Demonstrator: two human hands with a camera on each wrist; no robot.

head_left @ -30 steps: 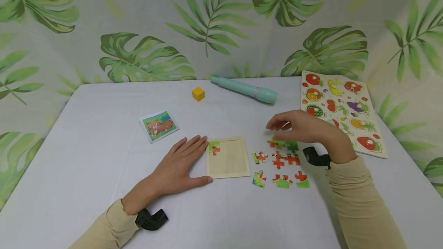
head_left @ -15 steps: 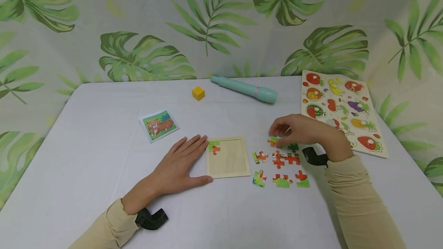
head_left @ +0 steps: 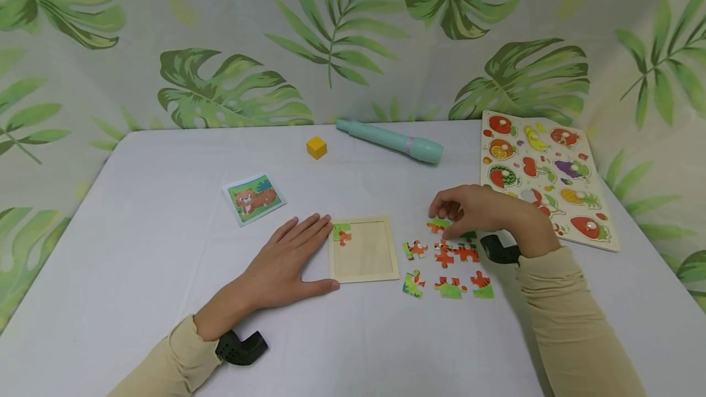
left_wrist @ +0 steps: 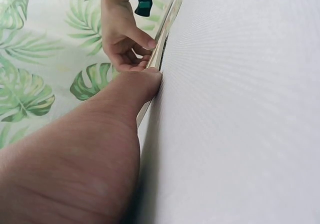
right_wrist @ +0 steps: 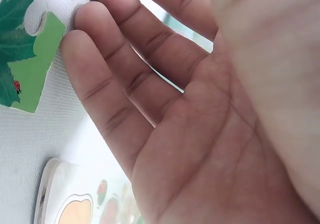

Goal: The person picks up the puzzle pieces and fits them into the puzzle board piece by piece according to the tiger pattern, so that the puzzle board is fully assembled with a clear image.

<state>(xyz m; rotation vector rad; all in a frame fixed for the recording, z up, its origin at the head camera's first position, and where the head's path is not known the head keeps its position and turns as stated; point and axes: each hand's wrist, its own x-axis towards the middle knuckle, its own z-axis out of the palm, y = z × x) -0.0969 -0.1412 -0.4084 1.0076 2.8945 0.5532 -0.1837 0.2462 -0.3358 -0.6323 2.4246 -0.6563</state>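
Beige sleeves (head_left: 576, 317) (softly creased), black wrist devices (head_left: 241, 350)

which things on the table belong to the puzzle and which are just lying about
Part of the job:
wooden frame, one piece set in its far left corner, left hand at its edge
loose puzzle pieces, right hand over them
tiger picture card, probably the reference

Apparently just lying about:
yellow cube
mint-green tube
fruit board

The right grip (head_left: 475, 207) partly hides a green puzzle piece (head_left: 469, 235) and the fruit board (head_left: 551, 176).
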